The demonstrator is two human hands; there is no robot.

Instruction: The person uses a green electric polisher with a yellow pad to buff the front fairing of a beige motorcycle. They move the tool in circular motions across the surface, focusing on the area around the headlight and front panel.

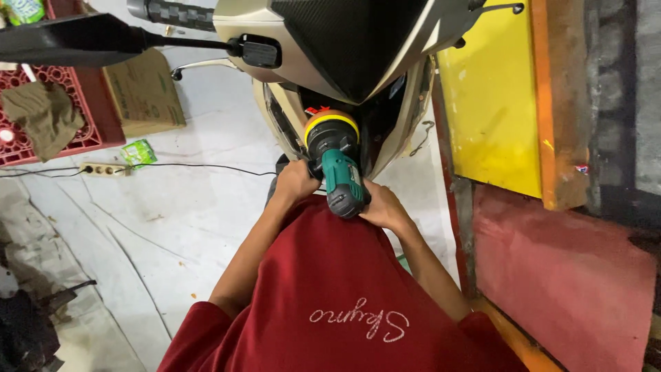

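Both hands, left hand (295, 180) and right hand (383, 207), have a closed grip on a teal-and-black polisher (342, 172), its yellow-rimmed pad (330, 122) up against the cream scooter (330, 41) front.

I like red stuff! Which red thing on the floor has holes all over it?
The red plastic crate at far left; the red flat board at right is solid.
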